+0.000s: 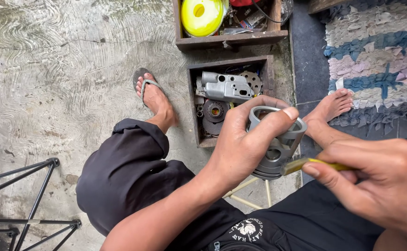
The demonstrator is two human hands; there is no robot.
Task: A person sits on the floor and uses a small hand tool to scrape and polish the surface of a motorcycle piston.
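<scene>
Piston (278, 144), grey metal, held up over my lap, between my knees, crown end down and open skirt toward me. That way I see into the hollow and the pin bore on the side stays exposed, I judge. My left hand (243, 139) wraps it from the left: thumb (278, 120) laid across the upper rim, fingers curled round the far side, mostly hidden. Firm closed hold, piston fully off any surface.

My right hand (380, 179) pinches a thin yellow-handled tool (313, 163), a small brush or scraper, can't tell which. Its tip touches the piston's lower side near the pin bore. Fingers closed tight on the handle, thumb on top, pencil-style; likely for fine control at the tip.

Pose: left forearm comes up diagonally from lower left, wrist bent slightly in, palm facing right. Right hand enters from right edge, knuckles up, wrist out of frame.

Outward: I'm seated, dark shorts (133, 181), left foot in a flip-flop (150, 90) on the concrete floor (64, 69), right foot (331, 109) bare at the edge of a rag rug (375, 51). Just beyond the piston, a wooden tray (226, 62) with a grey metal casing (226, 87) and round discs (215, 111). Beyond it, a second wooden box (231, 39) with a yellow spool (201, 16). Black metal frame (31, 200) at lower left.
</scene>
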